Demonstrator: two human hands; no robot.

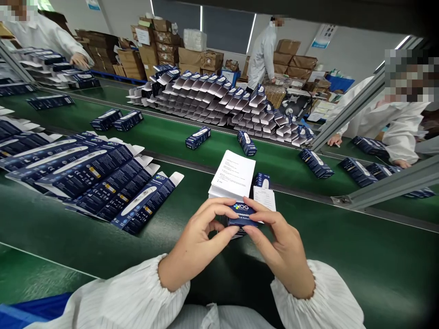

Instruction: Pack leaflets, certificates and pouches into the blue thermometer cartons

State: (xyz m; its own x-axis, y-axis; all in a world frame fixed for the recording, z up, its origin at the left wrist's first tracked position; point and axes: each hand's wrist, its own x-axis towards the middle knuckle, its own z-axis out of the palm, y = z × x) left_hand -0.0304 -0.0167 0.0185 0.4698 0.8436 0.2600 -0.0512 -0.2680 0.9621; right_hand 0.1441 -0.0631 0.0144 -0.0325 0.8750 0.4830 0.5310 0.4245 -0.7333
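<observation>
Between my hands is a dark blue thermometer box (244, 214), its small printed end turned toward me. My left hand (202, 235) grips its left side with thumb below and fingers above. On the right side, my right hand (279, 235) pinches it in the same way. Just beyond the box lies a stack of printed leaflets (235, 173). A smaller pile of white slips (265, 199) lies to its right, in front of another blue box (262, 179). Whether anything is inside the held box is hidden.
At left, open-flapped blue cartons (99, 178) lie in rows on the green bench (192, 297). Finished-looking boxes (198, 137) sit along the green conveyor (164, 132). Behind it, open cartons (206, 98) are piled high. A metal post (350, 107) slants at right; co-workers stand around the line.
</observation>
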